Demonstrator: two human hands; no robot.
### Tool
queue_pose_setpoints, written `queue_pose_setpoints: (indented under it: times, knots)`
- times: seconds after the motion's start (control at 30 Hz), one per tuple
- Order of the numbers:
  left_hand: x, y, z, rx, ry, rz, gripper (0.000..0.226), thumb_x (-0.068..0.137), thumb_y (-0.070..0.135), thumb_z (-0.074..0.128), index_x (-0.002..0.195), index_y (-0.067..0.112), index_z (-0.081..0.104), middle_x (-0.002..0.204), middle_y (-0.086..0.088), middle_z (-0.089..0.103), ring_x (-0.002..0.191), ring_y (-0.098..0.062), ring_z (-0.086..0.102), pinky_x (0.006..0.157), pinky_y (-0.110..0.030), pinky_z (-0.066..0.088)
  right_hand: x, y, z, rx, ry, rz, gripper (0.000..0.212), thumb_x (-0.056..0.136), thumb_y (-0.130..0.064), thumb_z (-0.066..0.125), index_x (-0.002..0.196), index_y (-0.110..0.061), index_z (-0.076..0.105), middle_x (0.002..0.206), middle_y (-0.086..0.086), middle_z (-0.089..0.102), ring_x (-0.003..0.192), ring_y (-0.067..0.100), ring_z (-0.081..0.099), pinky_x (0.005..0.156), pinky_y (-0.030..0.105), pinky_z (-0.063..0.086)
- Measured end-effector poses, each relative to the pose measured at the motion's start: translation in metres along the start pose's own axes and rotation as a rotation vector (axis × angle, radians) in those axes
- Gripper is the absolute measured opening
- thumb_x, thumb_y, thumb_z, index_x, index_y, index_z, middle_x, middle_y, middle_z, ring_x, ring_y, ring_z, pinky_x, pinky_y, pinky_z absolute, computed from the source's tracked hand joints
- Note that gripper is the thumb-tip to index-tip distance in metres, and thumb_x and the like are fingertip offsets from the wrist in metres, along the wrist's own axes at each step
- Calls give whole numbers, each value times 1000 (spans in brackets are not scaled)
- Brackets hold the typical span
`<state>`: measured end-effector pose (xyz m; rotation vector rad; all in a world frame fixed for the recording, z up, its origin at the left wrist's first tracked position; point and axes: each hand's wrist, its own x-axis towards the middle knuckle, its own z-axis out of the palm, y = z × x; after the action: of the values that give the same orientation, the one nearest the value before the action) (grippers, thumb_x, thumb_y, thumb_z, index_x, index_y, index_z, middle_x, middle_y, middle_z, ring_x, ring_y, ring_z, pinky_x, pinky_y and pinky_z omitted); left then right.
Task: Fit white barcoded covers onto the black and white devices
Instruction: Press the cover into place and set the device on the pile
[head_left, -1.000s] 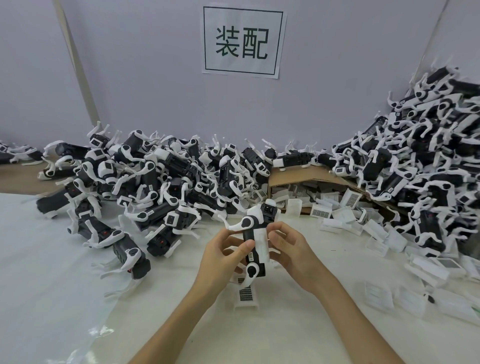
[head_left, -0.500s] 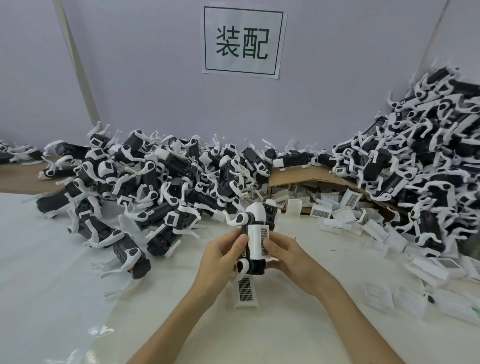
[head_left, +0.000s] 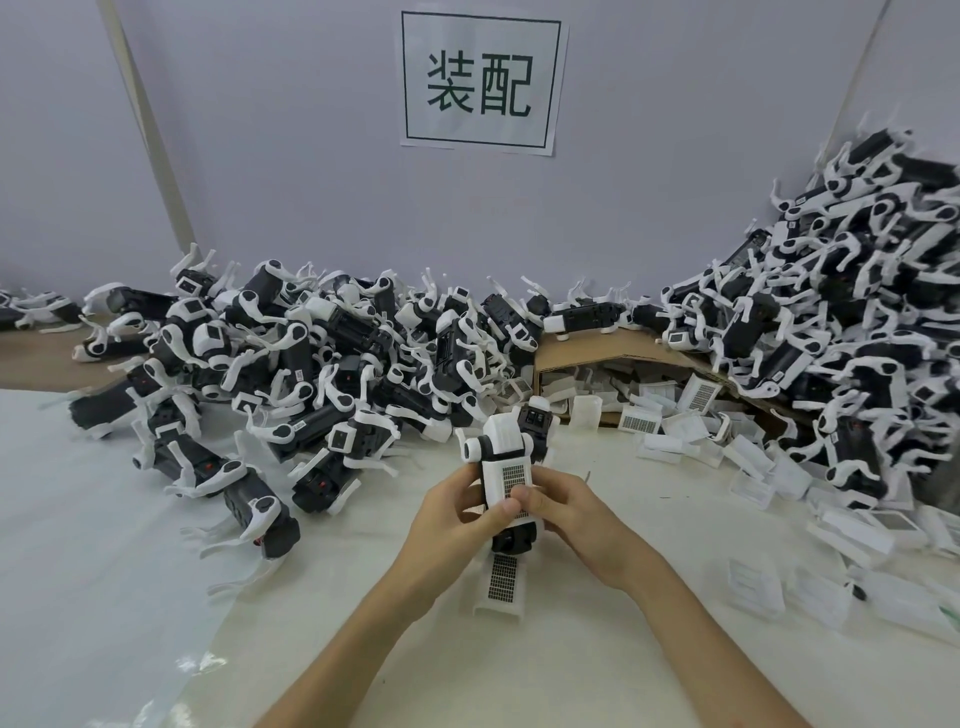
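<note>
Both my hands hold one black and white device (head_left: 506, 441) upright over the table's middle. A white barcoded cover (head_left: 511, 480) lies on the side of it that faces me. My left hand (head_left: 457, 525) grips the device's left side, its thumb pressing the cover's lower part. My right hand (head_left: 571, 509) grips the right side, thumb on the cover beside the left thumb. The device's black lower end (head_left: 511, 543) shows below my fingers. Another barcoded cover (head_left: 501, 579) lies flat on the table just under my hands.
A big heap of devices (head_left: 311, 374) fills the back left, and a taller heap (head_left: 831, 322) rises at the right. An open cardboard box (head_left: 597, 358) spills loose covers (head_left: 753, 457) across the right of the white table (head_left: 130, 597). A sign (head_left: 480, 83) hangs on the wall.
The device turned in my hands so the cover's barcode faces me. Both thumbs moved onto the cover.
</note>
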<state>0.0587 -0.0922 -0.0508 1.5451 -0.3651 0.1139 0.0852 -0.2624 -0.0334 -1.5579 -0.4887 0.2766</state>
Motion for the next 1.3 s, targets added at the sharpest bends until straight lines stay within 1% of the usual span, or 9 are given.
queue_pose_setpoints:
  times: [0.23,0.43,0.57,0.73,0.9,1.07,1.17,1.23,1.3]
  knots:
    - [0,0,1,-18,-10,65,37,90,22,65,127,19,62,115,-6,74,108,-24,70,89,-40,59,1,0,1,-23,52,-86,26,92,-31,63,112,-20,75,112,8,75,108,24,70,89,29,54]
    - [-2,1,4,65,-6,89,33,95,24,61,128,23,60,114,0,73,104,-21,71,89,-37,58,1,1,-1,0,41,-64,30,93,-32,60,117,-18,72,115,8,73,110,25,68,88,32,54]
    - [-3,-1,5,119,-11,93,36,100,8,60,131,27,57,110,6,72,95,-16,72,79,-30,59,0,0,-5,46,45,-61,38,96,-37,58,118,-9,70,115,16,72,109,33,67,86,35,55]
    - [-3,1,6,76,3,77,41,99,5,60,129,32,56,110,0,73,92,-17,73,75,-26,58,4,5,-4,20,94,-85,41,94,-34,57,115,-1,71,111,23,71,107,45,64,96,55,49]
    - [-3,-1,7,97,16,109,39,100,8,59,129,33,54,112,-1,72,96,-18,72,75,-26,58,5,4,-4,27,88,-76,43,93,-36,58,117,-3,70,113,20,72,108,41,66,96,50,51]
    - [-5,-2,11,126,61,113,39,100,5,59,127,31,50,109,1,71,95,-9,70,72,-18,55,6,2,-8,51,159,-117,37,83,-33,75,108,-6,74,109,17,73,107,36,67,94,43,53]
    - [-5,-3,9,149,103,101,35,97,4,62,120,25,47,110,-2,71,88,-4,70,69,-15,54,7,0,-13,104,249,-126,36,71,-32,81,98,-10,70,102,13,70,95,28,66,82,36,56]
    - [-6,-3,7,175,104,118,35,97,6,63,123,25,49,111,-2,71,91,-9,70,71,-20,56,7,-7,-18,125,262,-146,42,71,-34,80,106,-14,66,112,9,67,93,21,65,76,30,55]
    - [-6,-2,7,204,112,155,38,99,12,63,132,26,52,112,0,72,95,-15,70,77,-33,61,5,-17,-22,16,213,-171,47,77,-36,76,121,-24,64,122,2,66,96,19,66,77,31,54]
